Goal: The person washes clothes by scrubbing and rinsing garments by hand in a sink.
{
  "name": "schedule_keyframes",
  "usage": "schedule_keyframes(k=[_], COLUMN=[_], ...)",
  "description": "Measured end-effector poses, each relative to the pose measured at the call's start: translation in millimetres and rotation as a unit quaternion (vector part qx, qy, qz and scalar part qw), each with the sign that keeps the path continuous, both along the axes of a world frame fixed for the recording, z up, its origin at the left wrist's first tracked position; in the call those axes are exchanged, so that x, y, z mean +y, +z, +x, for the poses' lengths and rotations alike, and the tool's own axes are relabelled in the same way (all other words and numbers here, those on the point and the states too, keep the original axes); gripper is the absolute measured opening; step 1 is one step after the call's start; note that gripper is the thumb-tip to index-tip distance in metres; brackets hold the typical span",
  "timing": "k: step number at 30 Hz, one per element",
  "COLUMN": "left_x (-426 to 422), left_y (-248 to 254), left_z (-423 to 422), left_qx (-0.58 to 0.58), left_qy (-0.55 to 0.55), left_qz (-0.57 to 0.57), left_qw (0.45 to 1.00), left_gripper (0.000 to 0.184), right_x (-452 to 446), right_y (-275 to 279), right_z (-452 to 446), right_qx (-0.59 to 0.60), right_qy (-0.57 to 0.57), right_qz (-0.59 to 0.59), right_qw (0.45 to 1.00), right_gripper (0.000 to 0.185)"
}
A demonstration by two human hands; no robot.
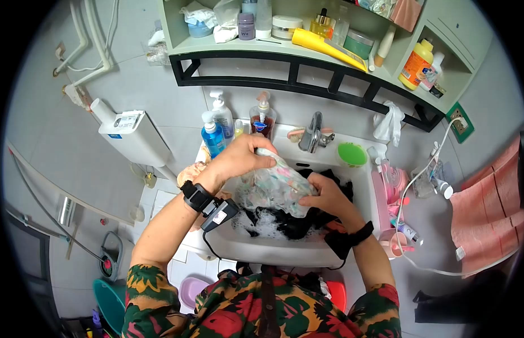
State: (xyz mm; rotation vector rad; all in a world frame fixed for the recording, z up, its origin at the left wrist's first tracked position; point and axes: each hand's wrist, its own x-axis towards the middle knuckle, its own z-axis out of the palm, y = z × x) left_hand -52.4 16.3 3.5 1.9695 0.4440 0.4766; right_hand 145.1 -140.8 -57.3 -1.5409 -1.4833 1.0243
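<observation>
A wet white cloth with a pastel floral print (276,183) is stretched between my two hands over the sink. My left hand (245,158) pinches its upper left edge between thumb and fingers. At the cloth's right side, my right hand (327,196) grips it, thumb on top. Beneath it, soapy water with white foam (259,222) and dark wet clothing (296,224) fill the white sink (256,252). The cloth's lower part hangs close to the suds; whether it dips in I cannot tell.
A chrome faucet (314,134) stands behind the sink, beside a green soap dish (352,154). Pump bottles, including a blue one (213,135), line the back left corner. A black-framed shelf (307,84) overhangs. A white cable (405,225) hangs at right.
</observation>
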Motion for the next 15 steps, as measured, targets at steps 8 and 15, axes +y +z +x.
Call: schedule_keyframes(k=[8,15], left_x=[-25.6,-17.2], left_y=[23.5,-13.4], left_z=[10.1,-10.9], left_qx=[-0.055,0.021], left_qy=[-0.036,-0.042], left_qz=[0.005,0.046], left_qw=[0.998,0.998], left_gripper=[0.013,0.017], right_x=[24.7,15.5], right_y=[27.9,24.1], right_z=[-46.3,-28.6], right_qx=[0.152,0.141], right_qy=[-0.058,-0.105], right_qz=[0.127,0.152], right_qw=[0.978,0.973], right_gripper=[0.021,0.012])
